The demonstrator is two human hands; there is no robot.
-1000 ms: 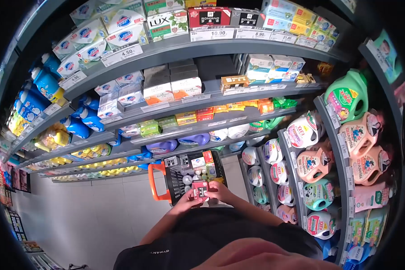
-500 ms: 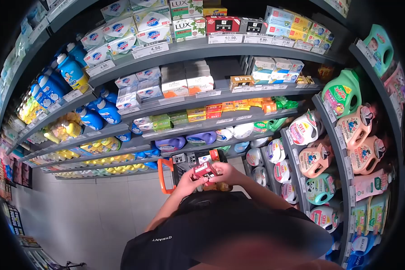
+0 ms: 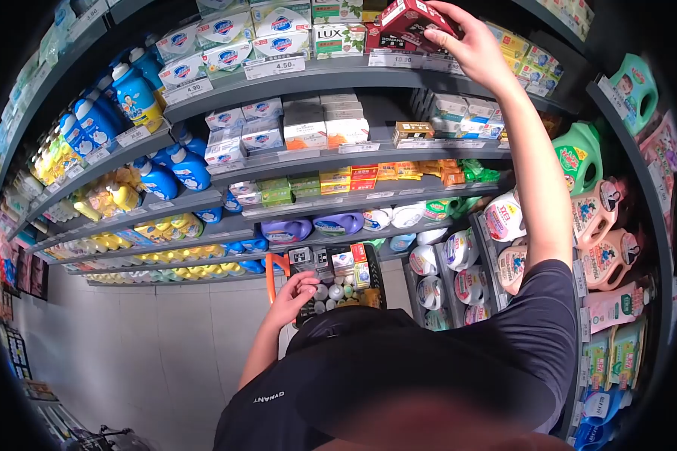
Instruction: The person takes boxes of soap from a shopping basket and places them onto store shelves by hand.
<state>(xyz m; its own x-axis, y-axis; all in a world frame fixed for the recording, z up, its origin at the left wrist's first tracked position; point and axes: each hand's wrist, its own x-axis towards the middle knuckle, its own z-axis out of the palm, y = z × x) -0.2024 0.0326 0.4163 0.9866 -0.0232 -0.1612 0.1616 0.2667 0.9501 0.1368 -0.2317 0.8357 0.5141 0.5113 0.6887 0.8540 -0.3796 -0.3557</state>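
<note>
My right hand (image 3: 470,43) is raised to the upper shelf and closed on a dark red soap box (image 3: 417,24) marked Romano. The box is tilted, above the price tags and in front of the Romano boxes there. White LUX soap boxes (image 3: 338,39) stand just to its left. Lower down, my left hand (image 3: 297,295) holds nothing, its fingers loosely bent and apart. It hovers by the left side of a black shopping basket (image 3: 381,274) with an orange handle (image 3: 271,282). Boxes and several round-topped items lie inside the basket.
White soap boxes (image 3: 233,54) fill the upper left shelf. Blue bottles (image 3: 137,101) line the left shelves. Large detergent jugs (image 3: 577,158) stand on the right shelves, close to my right arm. A tiled floor (image 3: 158,338) spreads at lower left.
My right hand has carried the red soap box from above the basket up to the upper shelf. My left hand has let go of the box and moved slightly left.
</note>
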